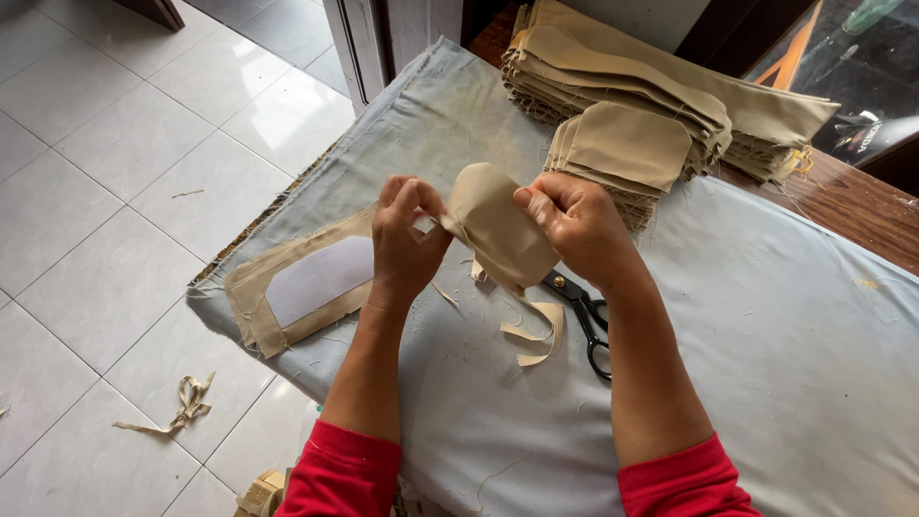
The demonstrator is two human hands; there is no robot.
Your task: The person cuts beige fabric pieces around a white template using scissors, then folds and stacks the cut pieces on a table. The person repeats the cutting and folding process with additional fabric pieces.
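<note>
Fingers of the left hand (407, 239) and right hand (571, 222) pinch opposite edges of a tan fabric piece (498, 230), held just above the black scissors (586, 321). Keeping both pinches close to the seam edge should let it turn evenly.

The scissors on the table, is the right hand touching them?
Apart. The head view shows the right hand raised, gripping the tan cloth piece, while the scissors lie below on the table.
</note>
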